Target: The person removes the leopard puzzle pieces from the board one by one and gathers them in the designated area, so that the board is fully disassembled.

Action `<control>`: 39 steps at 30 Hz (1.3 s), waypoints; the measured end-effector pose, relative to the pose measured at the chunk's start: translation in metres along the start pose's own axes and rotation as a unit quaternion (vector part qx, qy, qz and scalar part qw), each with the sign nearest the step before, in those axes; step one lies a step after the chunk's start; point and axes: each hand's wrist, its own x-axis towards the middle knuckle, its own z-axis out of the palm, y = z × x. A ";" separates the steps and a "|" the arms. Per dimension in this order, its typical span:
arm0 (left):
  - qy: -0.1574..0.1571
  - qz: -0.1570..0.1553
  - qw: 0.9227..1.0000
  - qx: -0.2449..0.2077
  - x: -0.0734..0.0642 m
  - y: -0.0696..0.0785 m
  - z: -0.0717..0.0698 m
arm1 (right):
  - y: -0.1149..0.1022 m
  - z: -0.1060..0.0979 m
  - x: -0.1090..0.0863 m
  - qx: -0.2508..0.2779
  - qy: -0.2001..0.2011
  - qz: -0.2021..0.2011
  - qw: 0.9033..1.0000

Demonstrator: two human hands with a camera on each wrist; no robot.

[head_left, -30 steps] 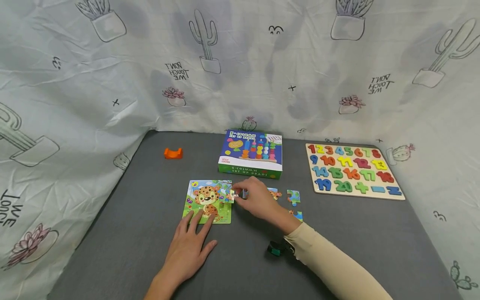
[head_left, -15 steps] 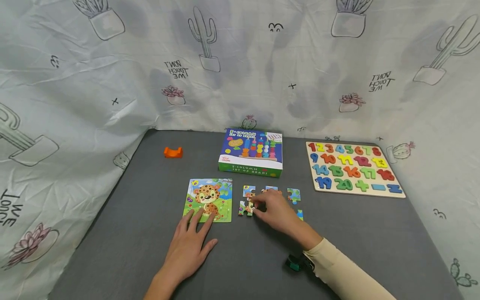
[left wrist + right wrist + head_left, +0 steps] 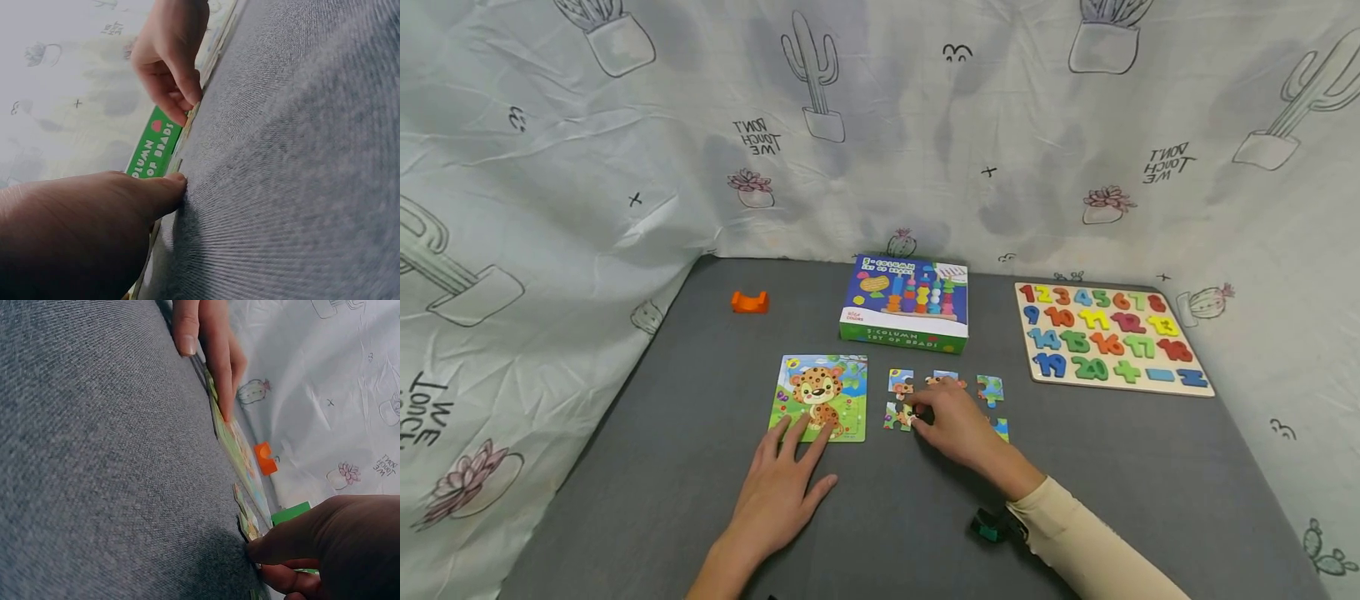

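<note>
Puzzle piece — pinched in my right hand, it's moved off the board to the loose pieces, so work sits there; left hand spread.

You face a pale, creased curtain printed with cacti, potted succulents and black lettering; it hangs behind and along 2 sides of your grey, fabric-covered tabletop.

The right hand now sits farther right than a second ago, away from the leopard board, whose upper right part shows uncovered, and the puzzle piece at its fingertips is down beside that board, nudged slightly rightward in the last half second.
</note>
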 end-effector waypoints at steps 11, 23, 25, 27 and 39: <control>0.003 0.000 1.000 -0.001 0.000 0.001 -0.002 | -0.006 -0.007 0.005 0.008 -0.013 0.009 1.000; 0.023 0.020 0.999 -0.025 -0.002 -0.001 -0.002 | -0.040 0.005 0.030 0.009 -0.075 -0.044 0.996; 0.020 0.022 0.999 -0.030 -0.002 -0.002 -0.002 | -0.044 0.011 0.034 0.002 -0.088 -0.047 0.995; 0.015 0.020 0.999 -0.034 -0.002 -0.003 -0.003 | -0.046 0.017 0.036 -0.005 -0.097 -0.047 0.994; 0.001 0.015 1.000 -0.016 -0.002 0.000 -0.007 | -0.053 0.028 0.045 -0.025 -0.111 -0.045 0.993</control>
